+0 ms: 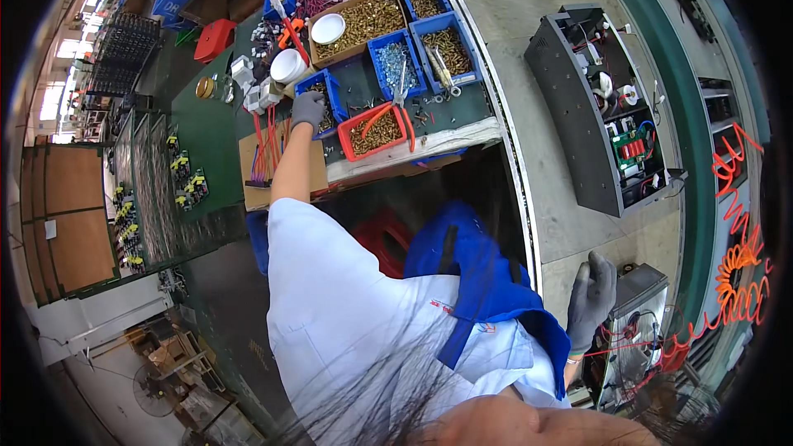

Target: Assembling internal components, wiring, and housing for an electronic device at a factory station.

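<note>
My left hand [309, 109], in a grey glove, reaches to the near left edge of a small blue bin [334, 89] holding small metal fasteners. Its fingers look curled; what they hold, if anything, is hidden. Just right of it stands a red bin [401, 142] of brass-coloured screws. Orange-handled pliers [400, 92] lie across the red bin and a blue bin [420, 89] of clear or silvery small parts. Low on the right, my gloved right hand [591, 297] is held away from the bench with its fingers stretched out, beside a metal-cased unit [643, 287].
A cardboard tray [401, 10] of brass fasteners and more blue bins [477, 76] fill the bench's back. A white tub [287, 66] and wire bundles lie left. An open black chassis [570, 116] with circuit boards sits on the line at right, near a coiled orange hose [735, 268].
</note>
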A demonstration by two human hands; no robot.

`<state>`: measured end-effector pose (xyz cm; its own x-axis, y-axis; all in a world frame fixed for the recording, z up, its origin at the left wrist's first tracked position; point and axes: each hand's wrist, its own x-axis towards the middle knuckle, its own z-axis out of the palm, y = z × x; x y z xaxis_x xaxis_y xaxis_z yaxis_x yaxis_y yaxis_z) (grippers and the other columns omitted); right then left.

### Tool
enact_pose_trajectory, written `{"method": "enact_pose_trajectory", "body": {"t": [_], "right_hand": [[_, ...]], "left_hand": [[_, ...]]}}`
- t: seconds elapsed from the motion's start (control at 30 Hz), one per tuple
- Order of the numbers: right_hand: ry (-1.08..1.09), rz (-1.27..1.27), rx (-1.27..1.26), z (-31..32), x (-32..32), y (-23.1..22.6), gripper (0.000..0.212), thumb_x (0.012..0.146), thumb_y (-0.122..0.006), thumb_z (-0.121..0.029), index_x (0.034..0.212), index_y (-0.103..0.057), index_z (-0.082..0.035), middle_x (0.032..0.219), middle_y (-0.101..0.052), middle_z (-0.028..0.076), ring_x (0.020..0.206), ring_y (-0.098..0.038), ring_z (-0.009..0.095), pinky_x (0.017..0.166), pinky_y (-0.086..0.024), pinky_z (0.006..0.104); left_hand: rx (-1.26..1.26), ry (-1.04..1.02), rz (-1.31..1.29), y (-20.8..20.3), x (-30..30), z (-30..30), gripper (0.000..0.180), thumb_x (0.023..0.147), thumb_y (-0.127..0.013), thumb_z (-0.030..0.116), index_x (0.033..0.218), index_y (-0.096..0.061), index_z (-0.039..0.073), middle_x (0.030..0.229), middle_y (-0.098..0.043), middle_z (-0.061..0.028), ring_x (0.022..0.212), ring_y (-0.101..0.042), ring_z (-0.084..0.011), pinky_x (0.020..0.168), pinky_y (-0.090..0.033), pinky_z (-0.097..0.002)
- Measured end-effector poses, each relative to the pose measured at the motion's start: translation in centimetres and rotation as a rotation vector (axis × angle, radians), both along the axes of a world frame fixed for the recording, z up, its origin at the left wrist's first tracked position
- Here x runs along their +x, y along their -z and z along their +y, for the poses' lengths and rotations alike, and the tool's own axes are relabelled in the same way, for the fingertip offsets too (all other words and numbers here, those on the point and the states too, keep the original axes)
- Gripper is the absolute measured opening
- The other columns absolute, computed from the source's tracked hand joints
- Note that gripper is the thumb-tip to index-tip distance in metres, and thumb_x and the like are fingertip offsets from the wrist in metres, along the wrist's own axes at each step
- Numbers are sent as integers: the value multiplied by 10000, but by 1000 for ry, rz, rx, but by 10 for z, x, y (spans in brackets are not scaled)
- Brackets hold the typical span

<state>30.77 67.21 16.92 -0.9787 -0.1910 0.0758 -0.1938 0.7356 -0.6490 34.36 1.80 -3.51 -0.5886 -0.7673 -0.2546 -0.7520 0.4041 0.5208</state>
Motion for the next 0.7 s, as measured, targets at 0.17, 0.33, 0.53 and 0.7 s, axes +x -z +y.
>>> {"method": "enact_pose_trajectory", "body": {"t": [0.17,0.33,0.53,0.7], "right_hand": [[-32,61,-22,-12,-4,-2,237,849,-598,14,1084,-629,2,991,-629,130,862,-631,227,779,-498,316],[-81,67,-34,-2,-4,-5,312,785,-642,-29,1097,-637,-43,1027,-630,156,909,-635,297,801,-505,371],[-34,134,-11,25,14,4,231,838,-636,-208,1041,-631,-98,982,-629,116,907,-618,319,773,-502,419],[38,97,-39,38,35,7,212,869,-591,-241,1029,-617,-104,974,-629,103,905,-629,301,763,-509,414]], "left_hand": [[-14,-50,29,7,7,-28,278,866,-601,159,1091,-653,5,927,-688,-162,766,-686,-281,675,-557,-390],[-475,193,-229,32,3,-84,390,823,-592,357,1040,-674,42,1070,-648,-253,992,-631,-402,862,-488,-482],[-427,381,-152,27,-103,-81,364,832,-581,311,1053,-664,33,1055,-640,-230,945,-615,-355,809,-470,-435],[-426,346,-121,-12,-149,-53,344,840,-571,273,1063,-655,26,1042,-634,-211,906,-602,-317,766,-456,-397]]}}
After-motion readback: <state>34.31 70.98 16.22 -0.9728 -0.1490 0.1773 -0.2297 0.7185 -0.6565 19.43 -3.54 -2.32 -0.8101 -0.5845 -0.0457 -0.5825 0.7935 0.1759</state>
